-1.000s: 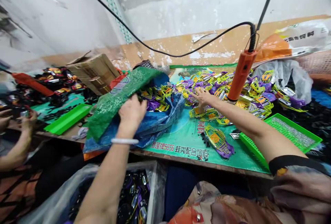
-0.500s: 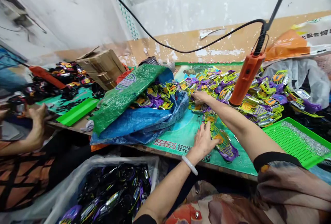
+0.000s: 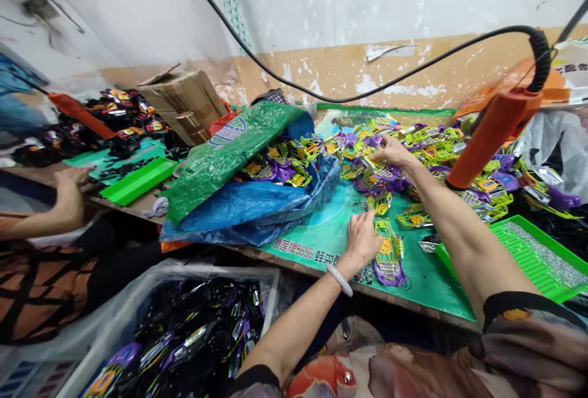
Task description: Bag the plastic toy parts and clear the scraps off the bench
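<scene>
My left hand (image 3: pixel 362 240) lies on the green mat (image 3: pixel 331 232), fingers on the edge of a purple and yellow toy part (image 3: pixel 388 257). A white bangle circles that wrist. My right hand (image 3: pixel 391 150) reaches farther back into the heap of purple and yellow parts (image 3: pixel 413 153), fingers curled and pinching at a piece in the pile. An orange tool (image 3: pixel 493 133) hangs on a black cable just right of my right forearm.
A green and blue woven sack (image 3: pixel 239 190) spills parts at the left. A green tray (image 3: pixel 533 254) sits at the right, another green tray (image 3: pixel 138 180) at the left. A bin of dark parts (image 3: pixel 184 343) stands below. Another person's arm (image 3: pixel 50 202) rests at far left.
My left hand let go of the sack and came down onto the toy part on the mat. My right hand moved farther back into the pile.
</scene>
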A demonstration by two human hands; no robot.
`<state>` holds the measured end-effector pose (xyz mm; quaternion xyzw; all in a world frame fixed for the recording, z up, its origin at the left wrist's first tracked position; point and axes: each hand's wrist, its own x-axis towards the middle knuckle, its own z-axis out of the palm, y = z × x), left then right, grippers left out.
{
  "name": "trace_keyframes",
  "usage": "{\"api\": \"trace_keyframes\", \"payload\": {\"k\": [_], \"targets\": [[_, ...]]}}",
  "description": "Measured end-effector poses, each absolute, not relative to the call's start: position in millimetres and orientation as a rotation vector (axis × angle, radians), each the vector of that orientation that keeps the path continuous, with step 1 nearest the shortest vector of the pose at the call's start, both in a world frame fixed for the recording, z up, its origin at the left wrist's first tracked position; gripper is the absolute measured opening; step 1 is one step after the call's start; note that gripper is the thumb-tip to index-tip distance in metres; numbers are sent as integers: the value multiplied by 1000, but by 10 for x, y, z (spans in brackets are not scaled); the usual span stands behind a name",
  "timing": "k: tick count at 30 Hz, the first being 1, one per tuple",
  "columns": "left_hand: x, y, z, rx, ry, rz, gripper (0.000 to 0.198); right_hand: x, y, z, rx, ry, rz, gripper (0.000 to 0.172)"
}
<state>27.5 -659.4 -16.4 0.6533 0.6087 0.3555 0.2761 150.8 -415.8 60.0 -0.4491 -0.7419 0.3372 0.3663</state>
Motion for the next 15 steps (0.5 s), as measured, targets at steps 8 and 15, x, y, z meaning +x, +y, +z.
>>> {"api": "trace_keyframes", "payload": {"k": [8,15], "targets": [[100,-6418,12,1308,1497,1273,39,1426,-4260,737,-1093,-1328,1090,52],[-1057,-6568,967,2022,2090,1384,12,677,-4649,1026,-967,-1725,1176,56]]}}
